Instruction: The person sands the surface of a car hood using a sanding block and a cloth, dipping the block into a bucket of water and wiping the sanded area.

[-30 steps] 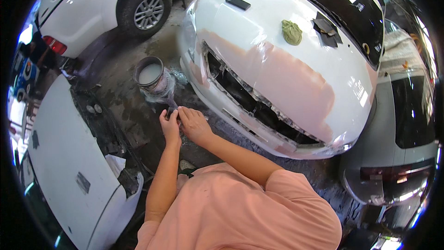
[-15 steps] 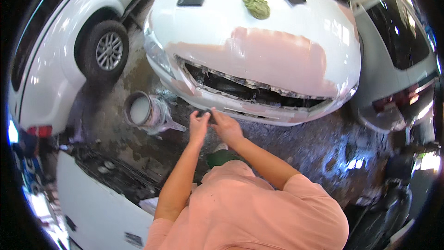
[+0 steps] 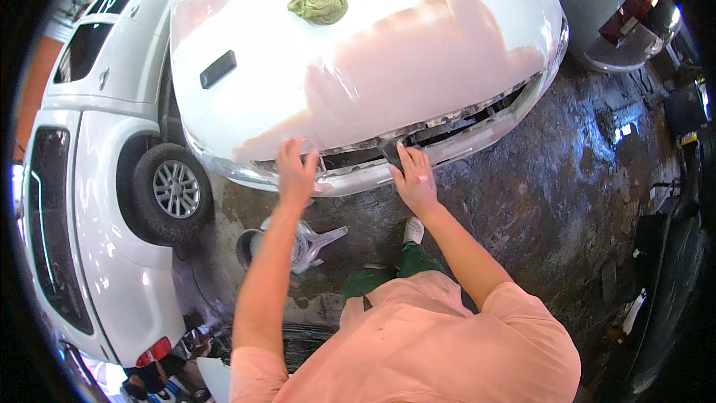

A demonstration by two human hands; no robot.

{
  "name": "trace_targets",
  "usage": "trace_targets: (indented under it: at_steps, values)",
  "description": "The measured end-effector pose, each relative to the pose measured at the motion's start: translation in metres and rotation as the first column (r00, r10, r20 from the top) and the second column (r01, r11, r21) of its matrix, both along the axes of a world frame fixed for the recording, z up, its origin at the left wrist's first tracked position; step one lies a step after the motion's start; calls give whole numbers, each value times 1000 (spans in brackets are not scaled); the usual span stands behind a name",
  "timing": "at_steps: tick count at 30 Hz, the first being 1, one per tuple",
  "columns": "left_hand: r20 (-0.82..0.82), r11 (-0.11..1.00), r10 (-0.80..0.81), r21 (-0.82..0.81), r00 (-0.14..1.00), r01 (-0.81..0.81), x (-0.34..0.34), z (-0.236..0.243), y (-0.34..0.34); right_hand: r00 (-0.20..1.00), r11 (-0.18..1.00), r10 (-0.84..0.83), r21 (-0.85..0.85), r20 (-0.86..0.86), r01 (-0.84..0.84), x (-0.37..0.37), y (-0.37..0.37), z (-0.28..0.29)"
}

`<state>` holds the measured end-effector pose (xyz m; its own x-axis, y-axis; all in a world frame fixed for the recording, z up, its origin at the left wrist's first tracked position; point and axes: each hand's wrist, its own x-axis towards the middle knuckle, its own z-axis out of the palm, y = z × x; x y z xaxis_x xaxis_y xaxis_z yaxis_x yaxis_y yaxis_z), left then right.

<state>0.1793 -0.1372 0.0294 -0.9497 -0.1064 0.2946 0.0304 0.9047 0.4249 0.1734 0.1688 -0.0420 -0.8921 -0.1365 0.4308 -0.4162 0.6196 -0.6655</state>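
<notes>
My right hand [image 3: 413, 177] grips a dark flat piece [image 3: 390, 152], maybe sandpaper, at the front edge of the white car hood [image 3: 239, 97] with pinkish filler patches [image 3: 395, 60]. My left hand [image 3: 297, 170], empty with its fingers apart, is at the hood's lower left edge near the open grille gap [image 3: 350, 157]; whether it touches is unclear. A crumpled green cloth [image 3: 317, 3] and a black flat rectangular object [image 3: 218, 69] lie on the hood. Below my left forearm stands a bucket [image 3: 246, 245] with clear plastic, partly hidden.
A white vehicle [image 3: 115, 164] with a wheel [image 3: 175, 186] stands at the left, a grey vehicle [image 3: 597, 15] at the upper right. Dark parts [image 3: 671, 269] line the right side. The floor [image 3: 522, 216] is wet and stained. My shoe [image 3: 414, 230] is below the bumper.
My hands have separated and moved forward to the hood's front edge, the dark piece now in my right hand. The view has turned, bringing the hood nearer and the bucket under my left arm.
</notes>
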Motion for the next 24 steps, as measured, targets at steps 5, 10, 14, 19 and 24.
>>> trace_targets:
  at_steps: [5, 10, 14, 19, 24]
  values:
    - [-129, 946, -74, -324, 989, 29, -128, 37, -59, 984, 994, -99, 32, -149, 104, -39, -35, 11]
    - [-71, 805, -270, -564, 960, 185, -199, 43, -111, 946, 976, -195, 45, -259, 213, -51, -60, -9]
    - [-76, 796, -308, -567, 948, 213, -214, 15, -127, 935, 971, -212, 43, -284, 233, -49, -66, -19]
    - [-84, 806, -321, -547, 943, 226, -216, 9, -121, 916, 951, -259, 83, -306, 296, -39, -68, -29]
    - [-93, 820, -318, -527, 944, 224, -219, 16, -114, 930, 937, -280, 141, -240, 319, -128, -130, 64]
